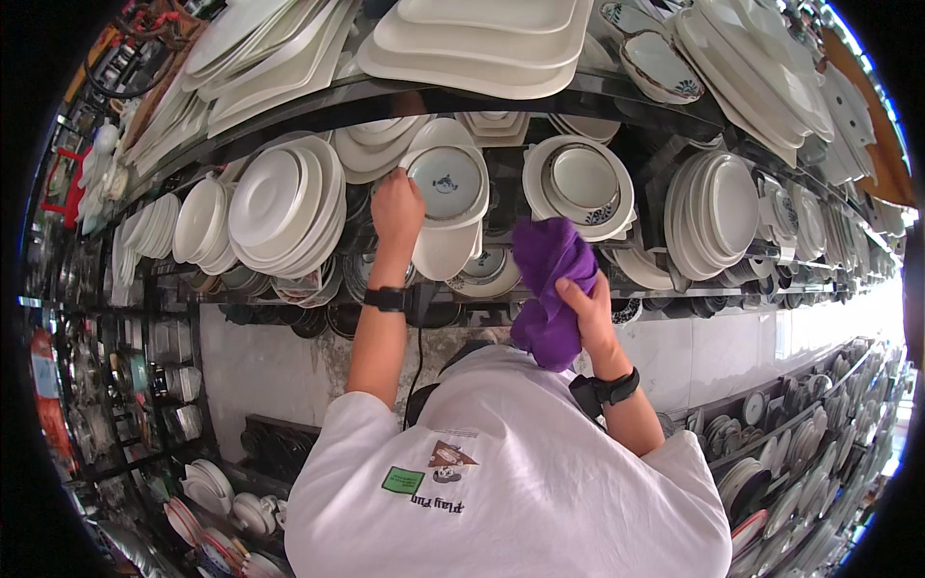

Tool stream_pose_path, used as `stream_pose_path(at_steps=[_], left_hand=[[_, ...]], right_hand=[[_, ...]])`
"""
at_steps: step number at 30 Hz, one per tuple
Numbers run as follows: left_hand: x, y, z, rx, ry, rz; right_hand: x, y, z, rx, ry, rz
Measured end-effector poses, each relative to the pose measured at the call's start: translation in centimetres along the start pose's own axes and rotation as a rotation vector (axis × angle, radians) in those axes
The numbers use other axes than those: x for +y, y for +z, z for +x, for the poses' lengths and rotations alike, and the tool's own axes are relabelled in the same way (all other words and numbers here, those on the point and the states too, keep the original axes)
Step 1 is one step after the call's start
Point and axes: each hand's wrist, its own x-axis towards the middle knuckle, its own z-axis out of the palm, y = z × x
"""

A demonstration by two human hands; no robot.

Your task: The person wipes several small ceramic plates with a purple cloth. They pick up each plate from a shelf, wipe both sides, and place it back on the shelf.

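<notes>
My left hand (399,206) is at the left edge of a round dish with a brown rim and a blue motif (446,182). Its fingers are curled by the rim, partly hidden, so whether they grip it is unclear. That dish lies on white oval plates (444,253) on the middle shelf. In my right hand (594,311) is a bunched purple cloth (553,282), held in front of the shelf edge. Just beyond the cloth, a small brown-rimmed bowl (584,178) rests on a stack of wider dishes (536,180).
Large white rectangular platters (477,65) fill the upper shelf, above my hands. Round white plates (267,189) stand stacked at left, and more plates (731,206) at right. A dark shelf edge (491,108) runs across. Shelves of crockery (788,433) also line the lower right.
</notes>
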Motion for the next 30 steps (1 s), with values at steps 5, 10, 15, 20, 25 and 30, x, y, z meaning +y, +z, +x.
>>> stream_pose_path(at_steps=[5,10,15,20,25,30], left_hand=[[5.3,-6.0,-3.6,0.114,0.199,-0.164],[10.7,-9.5,-8.5,0.121,0.32,-0.329],[11.5,-10.9,-10.5,-0.008,0.246,-0.836],[13.4,-8.7,-13.3,-0.339,0.057,-1.792],[14.0,-9.3,-13.1,-0.434,-0.211,-2.171],[13.5,-8.9,-13.5,-0.495,-0.244,-2.2]], right_hand=[[-2.1,1.3,1.9,0.138,-0.17,0.113],[-1.8,2.8,2.6,0.143,-0.23,-0.119],[-1.3,2.5,1.4,0.223,-0.152,0.054],[-1.2,4.4,0.2,0.254,-0.09,0.148],[-0.8,3.5,-0.2,0.199,-0.213,-0.253],[-3.4,3.5,-0.7,0.161,-0.194,-1.026]])
